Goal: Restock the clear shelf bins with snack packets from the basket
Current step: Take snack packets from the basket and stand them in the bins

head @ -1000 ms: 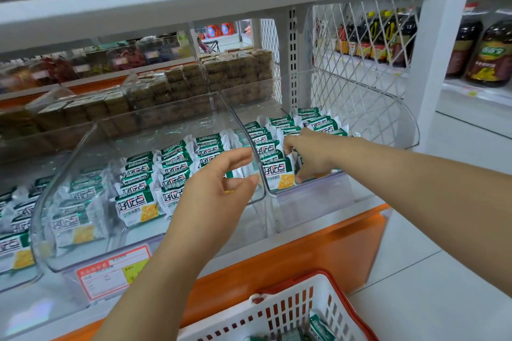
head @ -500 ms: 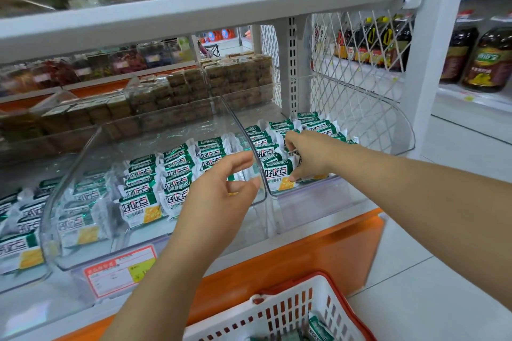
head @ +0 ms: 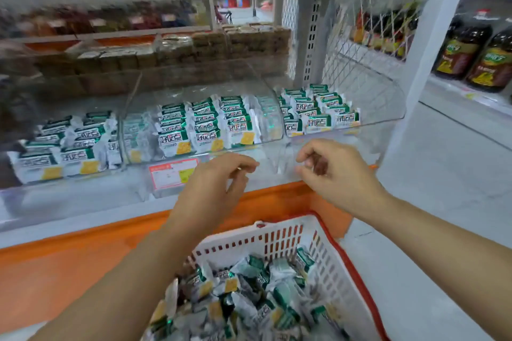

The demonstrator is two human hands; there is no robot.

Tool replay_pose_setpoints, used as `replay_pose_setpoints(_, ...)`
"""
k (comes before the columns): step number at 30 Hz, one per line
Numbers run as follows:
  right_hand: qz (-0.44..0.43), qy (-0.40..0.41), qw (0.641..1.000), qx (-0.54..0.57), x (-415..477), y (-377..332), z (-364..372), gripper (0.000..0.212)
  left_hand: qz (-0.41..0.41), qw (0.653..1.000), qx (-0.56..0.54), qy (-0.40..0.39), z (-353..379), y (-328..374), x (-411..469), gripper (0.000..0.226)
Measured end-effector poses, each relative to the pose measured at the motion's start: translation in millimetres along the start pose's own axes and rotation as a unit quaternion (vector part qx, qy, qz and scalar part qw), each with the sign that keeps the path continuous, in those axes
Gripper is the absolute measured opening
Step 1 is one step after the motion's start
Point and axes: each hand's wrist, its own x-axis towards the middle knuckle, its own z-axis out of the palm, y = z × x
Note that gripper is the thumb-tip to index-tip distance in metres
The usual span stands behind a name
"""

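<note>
Clear shelf bins hold rows of green-and-white snack packets: a middle bin (head: 271, 130) and a right bin (head: 388, 119), with more packets (head: 66, 147) at the left. A white basket (head: 277, 238) with a red rim sits low in front, heaped with the same packets (head: 243, 293). My left hand (head: 219, 185) hovers in front of the middle bin, fingers loosely curled, holding nothing. My right hand (head: 335, 171) hangs in front of the right bin, fingers loosely curled and empty. Both hands are above the basket, apart from the bins.
An orange shelf front (head: 83, 252) runs below the bins, with a red-and-white price tag (head: 171, 174). Brown wrapped blocks (head: 194, 50) fill the rear row. White mesh (head: 354, 44) and a post (head: 426, 50) stand right, dark bottles (head: 471, 52) beyond.
Both hands have drawn back out of the bins toward me and lowered. The view has tilted down, showing the basket full of packets.
</note>
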Motion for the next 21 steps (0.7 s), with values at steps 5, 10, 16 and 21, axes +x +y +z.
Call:
replay_pose_setpoints(5, 0.123, -0.283, 0.951, -0.010, -65.9, 24.0, 68.7, 0.012, -0.081, 0.993, 0.055, -0.063, 4.0, -61.9, -74.2, 0.022)
replay_pose_setpoints(10, 0.203, -0.467, 0.854, -0.107, -110.5, 67.0, 123.2, 0.037, -0.207, 0.946, 0.101, -0.230, 38.6, -135.9, -134.0, 0.037)
replay_pose_setpoints(16, 0.201, -0.573, 0.788, -0.102, -127.7, 76.4, 154.1, 0.052, -0.234, 0.885, 0.199, -0.350, 72.6, -175.4, -172.5, 0.059)
replay_pose_setpoints(21, 0.149, -0.569, 0.788, -0.183, -137.9, 77.6, 169.4, 0.038, -0.252, 0.866, 0.214, -0.375, 85.7, -177.2, -176.8, 0.060)
